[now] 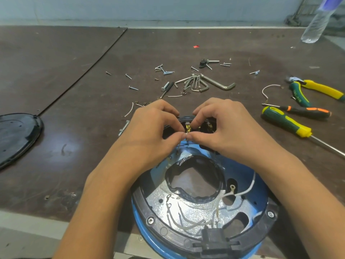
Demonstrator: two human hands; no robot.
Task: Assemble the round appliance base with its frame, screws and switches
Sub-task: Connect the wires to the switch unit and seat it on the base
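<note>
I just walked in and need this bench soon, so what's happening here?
A person is working on the round blue base at the near edge of the table. The left hand and right hand meet at its far rim, fingertips pinching a small switch block with brass contacts; what exactly they are fitting is hidden. The black frame sits on the base with two screws visible in it. Loose screws, hex keys, screwdrivers and pliers lie beyond.

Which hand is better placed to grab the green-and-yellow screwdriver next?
Right, likely: the green-and-yellow screwdriver lies just beside the right hand; the left hand would cross over. Both pinch the switch housing.
</note>
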